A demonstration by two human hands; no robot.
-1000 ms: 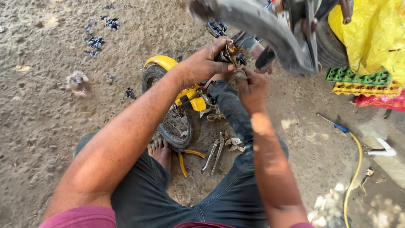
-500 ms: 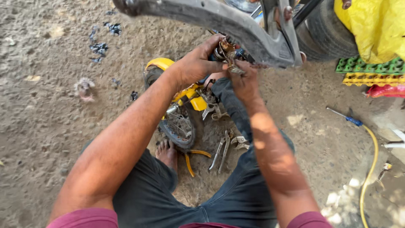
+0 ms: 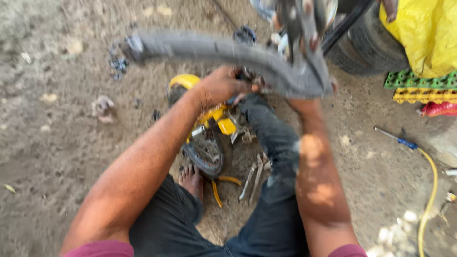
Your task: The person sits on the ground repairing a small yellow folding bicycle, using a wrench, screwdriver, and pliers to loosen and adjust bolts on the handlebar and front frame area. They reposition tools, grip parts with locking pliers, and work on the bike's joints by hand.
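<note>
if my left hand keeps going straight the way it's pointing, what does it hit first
Most likely the curved grey fender that crosses just beyond the left hand. The picture is blurred and depth is unclear, so small parts at the fingertips could come first.

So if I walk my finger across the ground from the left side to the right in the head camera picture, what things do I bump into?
Crumpled scrap → small yellow bike → flat metal tools → blue-handled tool → yellow hose.

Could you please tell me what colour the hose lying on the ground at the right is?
The hose is yellow, seen best in the head view.
</note>
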